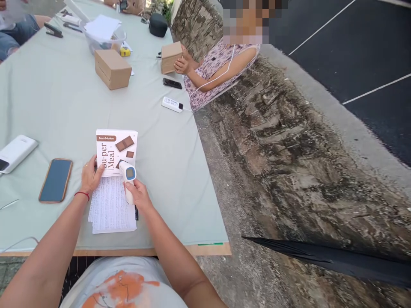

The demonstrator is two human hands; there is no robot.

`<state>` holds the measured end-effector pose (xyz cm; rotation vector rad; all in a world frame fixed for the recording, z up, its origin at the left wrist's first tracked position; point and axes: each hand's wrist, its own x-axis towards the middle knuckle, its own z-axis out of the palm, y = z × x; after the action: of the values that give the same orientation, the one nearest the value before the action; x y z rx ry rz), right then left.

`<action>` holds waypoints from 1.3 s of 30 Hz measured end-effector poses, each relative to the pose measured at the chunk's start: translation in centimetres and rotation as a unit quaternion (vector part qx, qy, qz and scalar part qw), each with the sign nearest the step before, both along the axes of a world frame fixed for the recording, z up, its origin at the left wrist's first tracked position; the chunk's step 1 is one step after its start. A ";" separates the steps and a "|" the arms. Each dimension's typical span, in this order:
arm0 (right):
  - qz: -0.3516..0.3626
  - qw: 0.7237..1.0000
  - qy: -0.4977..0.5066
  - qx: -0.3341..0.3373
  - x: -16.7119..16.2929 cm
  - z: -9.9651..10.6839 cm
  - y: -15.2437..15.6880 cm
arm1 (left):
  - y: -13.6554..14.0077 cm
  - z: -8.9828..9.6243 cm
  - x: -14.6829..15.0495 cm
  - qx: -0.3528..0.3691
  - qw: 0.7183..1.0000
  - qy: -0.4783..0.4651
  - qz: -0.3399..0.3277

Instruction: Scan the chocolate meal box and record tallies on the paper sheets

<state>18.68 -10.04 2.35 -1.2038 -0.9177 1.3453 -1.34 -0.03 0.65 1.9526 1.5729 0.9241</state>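
Observation:
My left hand (90, 174) grips the lower left edge of a white and brown NutriMotion box (111, 147), its thumb on the front face. The box is held upright, with chocolate pieces pictured on it. In my right hand (140, 196) is a white infrared thermometer (129, 173) with a blue-framed display facing me. It stands in front of the box's lower right corner. Below both hands lies a stack of printed paper sheets (111, 209). A black pen (136, 213) shows partly at the stack's right edge.
Left of me lie a smartphone (55, 180) and a white power bank (19, 152). Farther off stand a cardboard box (113, 70) and a plastic basin (120, 38) with papers. A person at the right edge holds another cardboard box (171, 57) near a black phone (172, 83).

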 end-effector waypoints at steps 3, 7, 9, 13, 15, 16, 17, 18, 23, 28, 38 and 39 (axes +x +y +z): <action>-0.017 1.000 -0.018 0.005 -0.7 -0.5 0.6 | 0.0 0.1 0.0 -0.003 1.000 0.004 0.000; -0.018 0.999 -0.033 -0.006 -0.9 -0.8 0.8 | 0.0 0.2 -0.1 0.004 1.000 0.001 -0.004; -0.020 1.000 -0.016 -0.011 -1.0 -0.7 0.8 | 0.0 0.2 -0.1 0.004 1.000 -0.003 -0.004; -0.035 0.999 0.002 -0.016 -1.1 -0.2 0.8 | 0.0 0.3 0.0 0.000 1.000 0.001 -0.003; -0.034 0.999 0.010 -0.030 -1.1 0.2 0.7 | 0.0 0.4 0.0 -0.004 1.000 0.006 0.000; -0.032 0.999 0.014 -0.040 -1.1 0.4 0.7 | 0.0 0.4 0.1 -0.005 1.000 0.007 0.001; -0.030 0.998 0.016 -0.050 -1.1 0.6 0.7 | 0.0 0.4 0.1 -0.006 1.000 0.006 0.002; -0.027 0.998 0.015 -0.059 -1.1 0.8 0.6 | -0.1 0.4 0.1 -0.006 1.000 0.005 0.003; -0.028 0.995 0.018 -0.090 -1.2 1.4 0.6 | -0.1 0.3 0.1 -0.002 1.000 0.002 0.003; -0.025 0.992 0.072 -0.099 -1.5 1.8 0.6 | 0.1 -0.1 0.1 0.006 1.000 0.002 0.001; -0.050 0.988 0.119 -0.089 0.2 4.8 -1.9 | 0.2 -0.1 0.0 0.008 1.000 0.003 0.002; -0.054 0.988 0.113 -0.085 0.5 5.1 -2.1 | 0.2 -0.1 0.0 0.007 1.000 0.002 0.005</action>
<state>19.17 -12.16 7.46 -1.1825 -0.5789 1.4596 -1.37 0.17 0.58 1.9587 1.5847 0.9390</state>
